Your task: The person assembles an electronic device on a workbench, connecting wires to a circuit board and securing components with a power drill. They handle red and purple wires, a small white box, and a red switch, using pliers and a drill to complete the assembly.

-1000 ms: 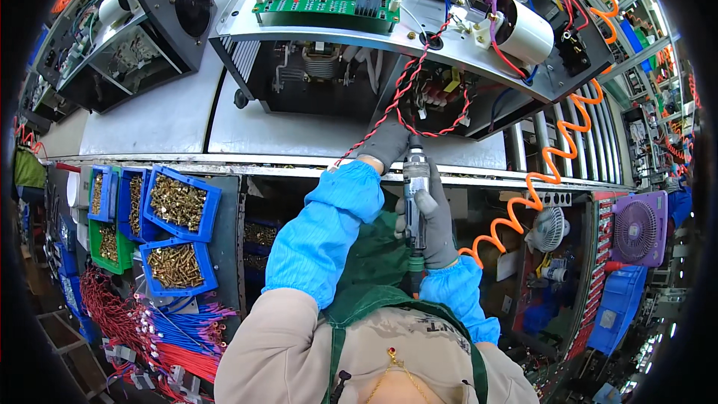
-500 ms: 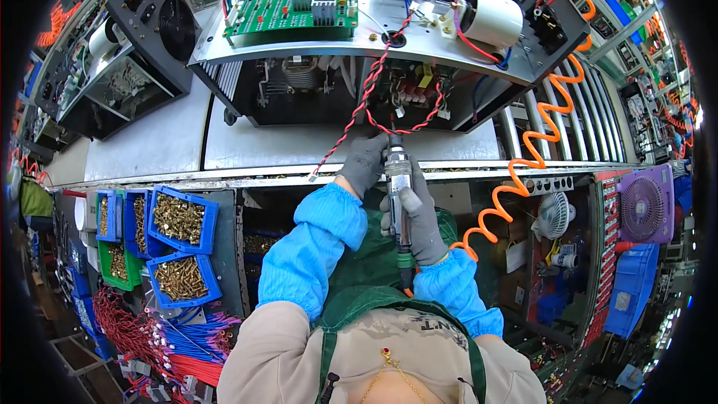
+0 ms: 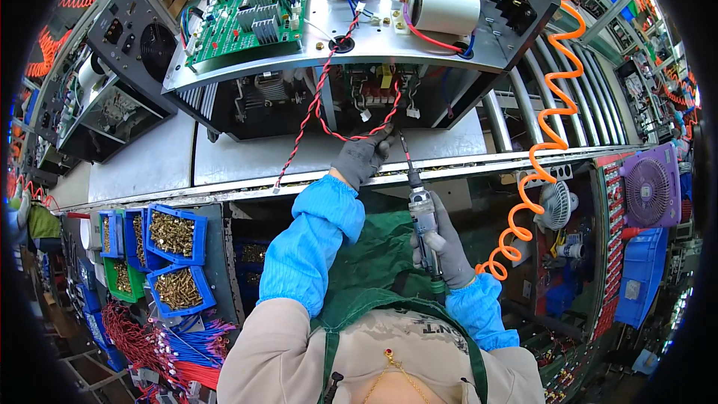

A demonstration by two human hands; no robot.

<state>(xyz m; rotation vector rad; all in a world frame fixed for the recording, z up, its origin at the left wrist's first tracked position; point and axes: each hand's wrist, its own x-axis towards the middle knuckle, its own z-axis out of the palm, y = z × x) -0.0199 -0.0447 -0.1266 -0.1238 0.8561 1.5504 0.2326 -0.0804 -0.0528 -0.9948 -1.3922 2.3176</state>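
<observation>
Grey-gloved right grip (image 3: 447,245) wrapped round screwdriver (image 3: 424,213); long axis runs ahead, slightly left, toward chassis (image 3: 411,54). Left grip (image 3: 361,158) nearer chassis, twisted wire (image 3: 301,135) just ahead; hold unclear.

A blue tub (image 3: 642,278) sits just below the purple fan (image 3: 648,187), with a small white fan (image 3: 554,206) to that fan's left. Well left of the purple fan are blue bins (image 3: 200,243) of brass fasteners (image 3: 171,233), a green bin (image 3: 135,286) and, lower, blue wires (image 3: 187,343).
</observation>
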